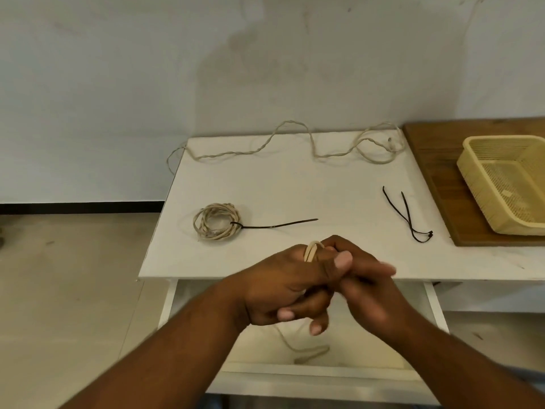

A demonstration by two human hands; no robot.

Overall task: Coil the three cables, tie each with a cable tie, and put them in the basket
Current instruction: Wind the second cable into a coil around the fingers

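Note:
My left hand [283,286] grips a small bundle of beige cable loops [312,250] above the table's front edge. My right hand [367,283] is pressed against it, fingers curled at the same loops. The cable's loose tail [298,346] hangs below my hands. A coiled beige cable [216,221] lies on the white table [295,184], bound by a black cable tie [280,225] whose tail points right. A third beige cable [295,143] lies uncoiled along the far edge. Two loose black cable ties [408,215] lie to the right. A yellow basket [507,181] stands at far right.
The basket stands on a brown wooden board [436,160] beside the white table. A white lower shelf or drawer [354,349] sits under my hands. A grey wall runs behind the table, and the floor lies to the left.

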